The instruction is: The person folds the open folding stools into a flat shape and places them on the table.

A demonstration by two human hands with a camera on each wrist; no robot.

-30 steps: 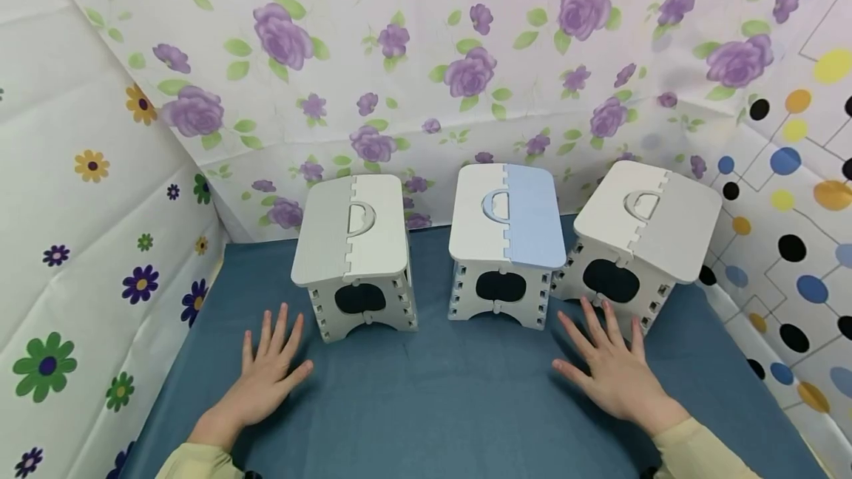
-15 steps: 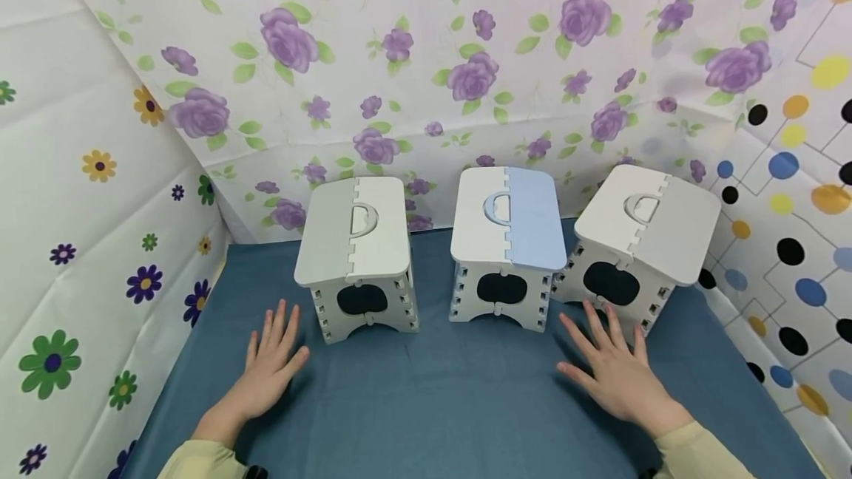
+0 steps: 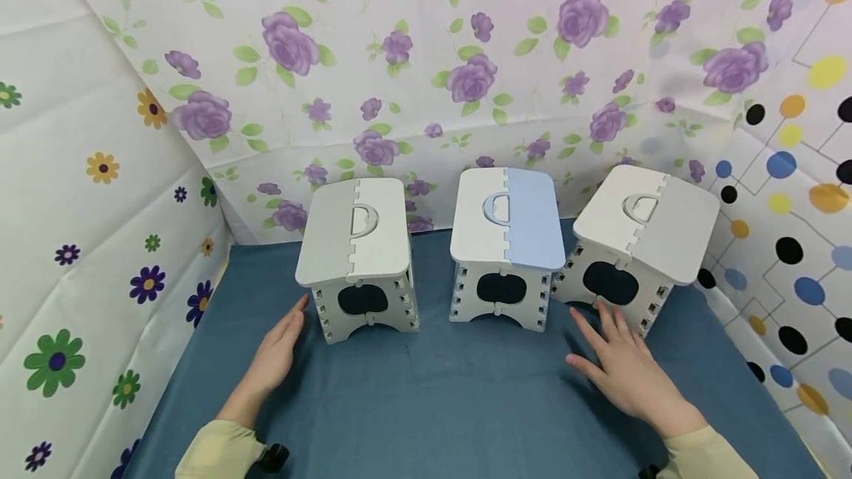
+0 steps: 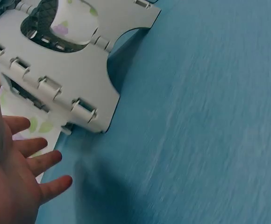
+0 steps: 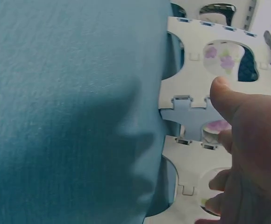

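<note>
One stool [image 3: 646, 246] stands partly hidden behind the right grip [image 3: 624, 374].

Sheet-walled booth [image 3: 66, 205] — purple-flowered backdrop [image 3: 426, 94], dotted side sheet [image 3: 799, 228], blue cloth [image 3: 433, 398]

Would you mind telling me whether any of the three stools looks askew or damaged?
Mildly so: the rightmost stool is turned at an angle, while the middle stool and left stool face more nearly forward. No damage shows.

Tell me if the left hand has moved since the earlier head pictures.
Yes. In the head view, the left hand has moved rightward, closer to the left stool.
</note>
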